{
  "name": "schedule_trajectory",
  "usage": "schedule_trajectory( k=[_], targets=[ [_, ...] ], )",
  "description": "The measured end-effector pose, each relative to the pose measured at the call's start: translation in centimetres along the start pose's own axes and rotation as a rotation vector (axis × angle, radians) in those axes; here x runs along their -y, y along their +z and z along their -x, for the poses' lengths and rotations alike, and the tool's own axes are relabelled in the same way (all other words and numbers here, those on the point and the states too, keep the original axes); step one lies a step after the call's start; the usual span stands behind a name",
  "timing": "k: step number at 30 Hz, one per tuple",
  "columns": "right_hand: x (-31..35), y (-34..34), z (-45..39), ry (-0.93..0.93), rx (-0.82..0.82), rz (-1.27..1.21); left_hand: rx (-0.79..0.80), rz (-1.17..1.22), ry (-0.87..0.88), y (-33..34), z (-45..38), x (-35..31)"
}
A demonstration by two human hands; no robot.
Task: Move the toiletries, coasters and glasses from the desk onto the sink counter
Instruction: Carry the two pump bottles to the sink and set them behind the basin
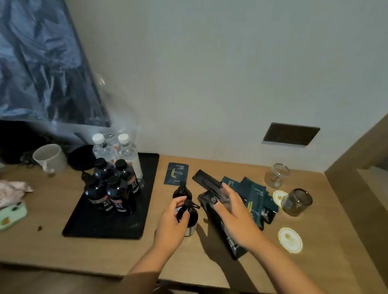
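On the wooden desk (110, 251) my left hand (175, 221) closes around a dark pump bottle (189, 215). A second pump bottle (181, 191) stands just behind it. My right hand (232, 212) lies with fingers spread on a pile of dark toiletry packets (253, 197), touching a black packet (211, 202). One dark sachet (176, 173) lies apart to the left. Right of the pile stand a clear glass (276, 175) and a smoked glass (296, 202). One round white coaster (290, 240) lies in front, another coaster (278, 197) sits partly under the smoked glass.
A black tray (128, 223) at centre left holds several dark bottles (114, 188) and two clear water bottles (118, 153). A white mug (49, 157), crumpled tissue (6, 193) and a green box (6, 217) sit at the left. A wall socket plate (291, 133) is above.
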State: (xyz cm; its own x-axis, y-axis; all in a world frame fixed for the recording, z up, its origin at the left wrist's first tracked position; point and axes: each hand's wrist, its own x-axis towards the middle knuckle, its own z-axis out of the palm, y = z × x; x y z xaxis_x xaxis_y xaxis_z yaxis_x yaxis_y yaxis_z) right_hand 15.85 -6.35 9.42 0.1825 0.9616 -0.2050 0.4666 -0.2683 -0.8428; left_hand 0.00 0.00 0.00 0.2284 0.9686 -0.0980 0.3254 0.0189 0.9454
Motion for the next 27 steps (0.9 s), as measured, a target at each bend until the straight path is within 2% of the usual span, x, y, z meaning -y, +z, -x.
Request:
schedule_trajectory(
  k=[4, 9, 13, 17, 22, 27],
  targets=[
    [-0.1, 0.3, -0.1, 0.051, 0.016, 0.017, 0.01, -0.142, 0.026, 0.1, -0.6, 0.2],
    [-0.7, 0.2, 0.1, 0.07, -0.041, 0.02, -0.009, -0.121, 0.027, -0.3, 0.0, -0.6],
    [-0.8, -0.2, 0.4, 0.069, -0.085, -0.037, -0.061, -0.099, 0.119, -1.3, 0.8, -4.2],
    [0.6, -0.5, 0.5, -0.006, -0.062, -0.067, -0.064, 0.095, 0.182, -2.7, 0.9, -9.2],
    [4.0, -1.2, -0.1, -0.138, -0.033, -0.061, -0.106, 0.167, 0.273, -5.1, 0.1, -13.6],
    [6.1, -1.6, -0.9, -0.221, -0.018, -0.054, 0.027, 0.187, 0.338, -6.6, -1.3, -17.0]
  ],
)
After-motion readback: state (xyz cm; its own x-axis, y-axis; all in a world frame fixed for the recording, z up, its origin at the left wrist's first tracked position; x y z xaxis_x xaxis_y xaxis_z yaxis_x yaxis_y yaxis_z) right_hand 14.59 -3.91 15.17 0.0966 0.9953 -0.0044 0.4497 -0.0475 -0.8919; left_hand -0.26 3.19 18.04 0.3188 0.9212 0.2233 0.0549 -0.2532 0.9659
